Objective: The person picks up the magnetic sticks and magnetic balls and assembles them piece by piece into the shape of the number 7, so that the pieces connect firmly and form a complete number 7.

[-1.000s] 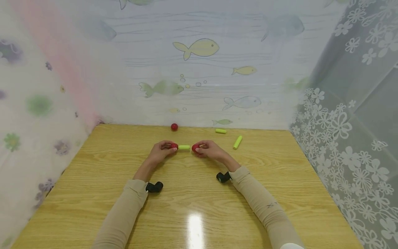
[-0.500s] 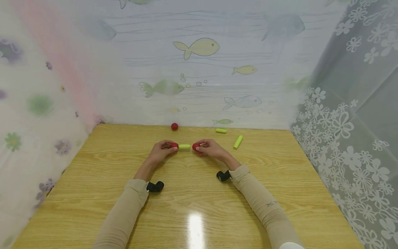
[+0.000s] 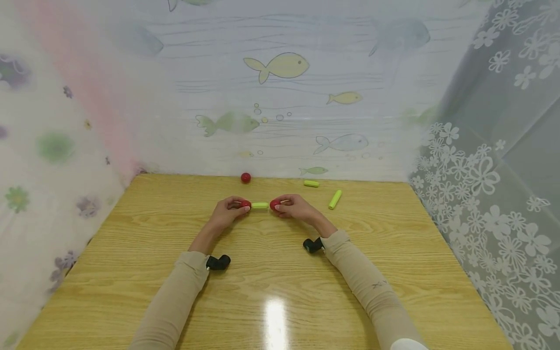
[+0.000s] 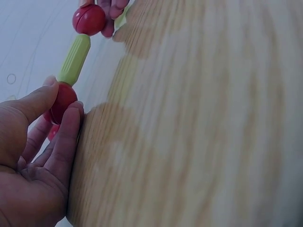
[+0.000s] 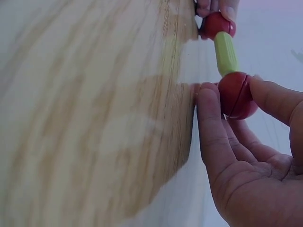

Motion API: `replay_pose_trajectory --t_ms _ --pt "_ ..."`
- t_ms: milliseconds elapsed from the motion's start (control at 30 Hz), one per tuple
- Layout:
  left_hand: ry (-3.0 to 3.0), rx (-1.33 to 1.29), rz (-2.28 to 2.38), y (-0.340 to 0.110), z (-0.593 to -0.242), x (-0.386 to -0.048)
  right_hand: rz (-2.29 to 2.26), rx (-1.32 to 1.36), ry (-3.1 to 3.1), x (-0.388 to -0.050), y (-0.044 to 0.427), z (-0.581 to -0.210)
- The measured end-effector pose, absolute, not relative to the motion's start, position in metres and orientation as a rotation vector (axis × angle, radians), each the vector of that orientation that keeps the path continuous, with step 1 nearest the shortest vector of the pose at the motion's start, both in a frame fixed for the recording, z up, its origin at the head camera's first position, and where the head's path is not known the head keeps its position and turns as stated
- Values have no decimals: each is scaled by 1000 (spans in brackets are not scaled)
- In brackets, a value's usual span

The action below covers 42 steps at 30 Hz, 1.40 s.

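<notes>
My left hand [image 3: 226,214] pinches a red ball [image 4: 64,101] between thumb and fingers. A short yellow-green stick [image 3: 260,205] extends from that ball toward the right, held level just above or on the table; which, I cannot tell. At its other end, my right hand [image 3: 298,209] grips a second red ball [image 5: 236,94] by thumb and fingertips. In the right wrist view the stick [image 5: 226,53] reaches this ball, its end seeming to meet it. Both balls show a thin seam line.
On the wooden table [image 3: 262,272], a third red ball [image 3: 246,178] lies near the back edge. Two more yellow-green sticks, one short [image 3: 311,183] and one longer [image 3: 335,200], lie to the right of the hands. A patterned curtain [image 3: 280,146] hangs behind the table.
The right hand has shifted very slightly left, and its ball now sits closer to the stick's end. The left hand has barely moved; both keep their hold.
</notes>
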<state>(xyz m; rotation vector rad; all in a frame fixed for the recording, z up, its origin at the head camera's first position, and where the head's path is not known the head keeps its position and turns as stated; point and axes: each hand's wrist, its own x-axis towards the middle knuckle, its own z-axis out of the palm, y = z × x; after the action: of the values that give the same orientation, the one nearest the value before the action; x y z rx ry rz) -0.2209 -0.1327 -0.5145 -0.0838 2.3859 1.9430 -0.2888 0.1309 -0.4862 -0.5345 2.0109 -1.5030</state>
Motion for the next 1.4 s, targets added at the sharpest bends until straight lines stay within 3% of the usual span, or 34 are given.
replay_pose_trajectory --t_ms 667,933,1167,1400 --pt "2294 -140 2023 -126 -512 -210 -1505 -561 1981 -283 130 -485" --pt "2282 -143 2016 -115 -482 -184 -1524 -548 1959 -277 135 -487" --pt "2305 -195 2044 -113 -508 -186 -1511 -557 1945 -269 141 -484" --pt "2295 -249 2067 -105 -504 -173 -1507 -555 1927 -259 147 -480"
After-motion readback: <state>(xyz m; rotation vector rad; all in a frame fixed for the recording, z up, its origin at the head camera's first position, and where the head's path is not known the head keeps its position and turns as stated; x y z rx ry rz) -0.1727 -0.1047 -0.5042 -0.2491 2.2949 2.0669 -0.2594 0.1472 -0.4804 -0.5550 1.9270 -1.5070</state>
